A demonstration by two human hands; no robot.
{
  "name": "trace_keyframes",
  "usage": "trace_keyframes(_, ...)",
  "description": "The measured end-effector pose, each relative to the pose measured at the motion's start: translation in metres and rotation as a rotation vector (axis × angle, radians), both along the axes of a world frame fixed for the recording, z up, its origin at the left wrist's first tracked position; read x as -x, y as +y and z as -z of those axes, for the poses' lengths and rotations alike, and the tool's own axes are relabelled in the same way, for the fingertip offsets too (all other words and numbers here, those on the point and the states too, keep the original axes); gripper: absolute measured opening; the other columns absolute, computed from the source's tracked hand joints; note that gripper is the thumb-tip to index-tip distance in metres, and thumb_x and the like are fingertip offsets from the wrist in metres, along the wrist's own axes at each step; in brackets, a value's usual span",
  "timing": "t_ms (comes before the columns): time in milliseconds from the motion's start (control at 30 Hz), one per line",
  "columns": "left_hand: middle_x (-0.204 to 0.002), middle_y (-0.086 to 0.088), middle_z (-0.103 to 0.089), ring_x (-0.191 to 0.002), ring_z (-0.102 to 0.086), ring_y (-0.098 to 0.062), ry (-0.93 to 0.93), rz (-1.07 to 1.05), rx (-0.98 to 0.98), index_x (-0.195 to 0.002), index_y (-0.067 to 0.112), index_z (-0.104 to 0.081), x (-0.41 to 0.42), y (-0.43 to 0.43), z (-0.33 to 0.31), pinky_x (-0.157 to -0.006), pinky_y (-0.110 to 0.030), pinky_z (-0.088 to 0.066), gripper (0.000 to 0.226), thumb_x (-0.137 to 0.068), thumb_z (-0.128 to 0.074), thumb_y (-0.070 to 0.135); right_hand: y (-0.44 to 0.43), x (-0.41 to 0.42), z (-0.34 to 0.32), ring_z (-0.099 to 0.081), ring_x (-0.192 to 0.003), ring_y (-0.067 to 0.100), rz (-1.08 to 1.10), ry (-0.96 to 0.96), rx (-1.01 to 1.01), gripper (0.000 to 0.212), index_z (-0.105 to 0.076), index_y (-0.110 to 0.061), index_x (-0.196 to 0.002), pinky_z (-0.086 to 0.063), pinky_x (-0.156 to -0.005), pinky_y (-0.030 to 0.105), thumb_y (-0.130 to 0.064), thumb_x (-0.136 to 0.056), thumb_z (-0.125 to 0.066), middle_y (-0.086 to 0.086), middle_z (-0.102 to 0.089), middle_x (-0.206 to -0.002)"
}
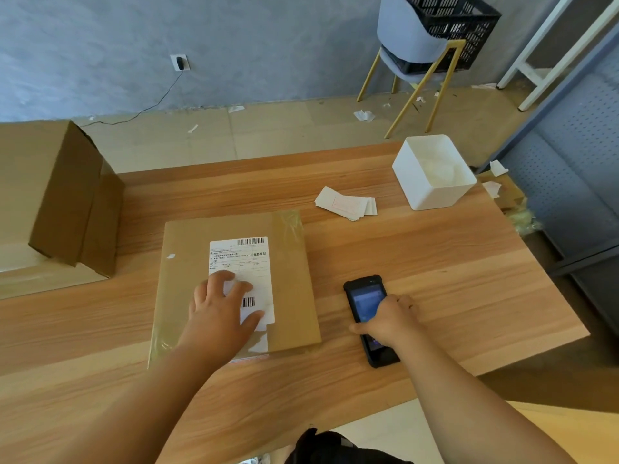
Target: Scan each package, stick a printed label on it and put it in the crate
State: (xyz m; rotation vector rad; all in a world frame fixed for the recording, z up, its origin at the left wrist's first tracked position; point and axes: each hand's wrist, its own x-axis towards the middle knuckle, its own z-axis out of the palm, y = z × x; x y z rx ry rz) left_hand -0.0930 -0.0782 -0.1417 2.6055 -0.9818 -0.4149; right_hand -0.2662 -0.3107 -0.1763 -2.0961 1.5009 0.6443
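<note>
Big carton (57, 195): it lies on its side at the far left of the table (435, 296), well apart from the work, probably only put out of the way.
Package (234, 286): a flat brown parcel with clear tape on two corners, lying flat in the middle-left of the table, its printed side up so the codes can be read.
Label (243, 262): a white shipping label on the top of the package; it has one barcode at its upper edge and a second one low down, with rows of small Chinese print that I cannot read.
Left hand (219, 313): spread flat, palm down, pressing on the lower part of the label; I think it smooths the label or keeps the package from sliding.
Scanner (368, 316): a black handheld with a lit screen, lying on the table just right of the package; the screen text is too small to read.
Right hand (388, 321): fingers curled around the lower half of the scanner, gripping it or setting it down; I cannot tell which.
Spare labels (346, 204): a small loose stack beyond the package, near enough to reach.
White bin (432, 172): open, with crumpled paper inside, probably for peeled backing.
Crate (449, 26): black, on a chair (412, 35) behind the table; the package is not yet in it.
</note>
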Motion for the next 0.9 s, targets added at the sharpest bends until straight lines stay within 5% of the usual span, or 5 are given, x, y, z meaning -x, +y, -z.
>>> trace_keyframes(233,-0.137,-0.003,-0.032,-0.127,-0.026,-0.027,0.049,0.047,0.054,-0.132,0.023,-0.046,-0.024,-0.055,-0.008,-0.107,-0.044,-0.029,0.056,-0.083,-0.062,0.044,-0.057,-0.039,-0.014,-0.053,-0.091,0.02,0.027,-0.187,-0.008,0.055,-0.056,-0.01,-0.112,-0.048,-0.077,0.034,-0.055,-0.082,-0.064,0.006,-0.059,-0.114)
trace_keyframes(400,-0.136,-0.003,-0.041,-0.125,-0.036,-0.028,0.068,0.029,0.108,-0.129,0.022,-0.051,-0.045,-0.096,-0.016,-0.101,-0.044,-0.037,0.051,-0.082,-0.067,0.033,-0.103,-0.08,-0.007,-0.052,-0.121,0.027,0.118,-0.337,-0.115,0.063,-0.043,-0.011,-0.138,-0.045,-0.094,0.038,-0.043,-0.088,-0.063,0.008,-0.051,-0.137)
trace_keyframes(600,-0.126,0.006,-0.046,-0.121,-0.033,-0.026,0.038,-0.015,0.017,-0.127,0.028,-0.053,-0.054,-0.112,-0.013,-0.102,-0.041,-0.029,0.05,-0.081,-0.064,0.044,-0.141,-0.128,0.005,-0.052,-0.073,0.01,0.062,-0.444,0.045,0.043,-0.05,-0.011,-0.125,-0.036,-0.05,0.022,-0.035,-0.09,-0.062,0.006,-0.059,-0.118)
trace_keyframes(733,-0.115,0.007,-0.049,-0.116,-0.035,-0.026,0.054,-0.041,0.046,-0.121,0.028,-0.058,-0.056,-0.112,-0.012,-0.098,-0.042,-0.031,0.047,-0.079,-0.064,0.048,-0.155,-0.155,0.017,-0.062,-0.098,0.027,0.105,-0.41,0.084,0.048,-0.052,-0.006,-0.125,-0.044,-0.062,0.027,-0.036,-0.089,-0.062,0.009,-0.061,-0.12)
trace_keyframes(900,-0.12,0.008,-0.047,-0.116,-0.034,-0.023,0.078,-0.076,0.081,-0.121,0.028,-0.058,-0.053,-0.11,-0.008,-0.099,-0.038,-0.028,0.048,-0.078,-0.066,0.048,-0.164,-0.164,0.026,-0.063,-0.087,0.026,0.259,-0.441,0.023,0.035,-0.063,-0.006,-0.116,-0.045,-0.062,0.029,-0.022,-0.086,-0.069,0.011,-0.067,-0.112)
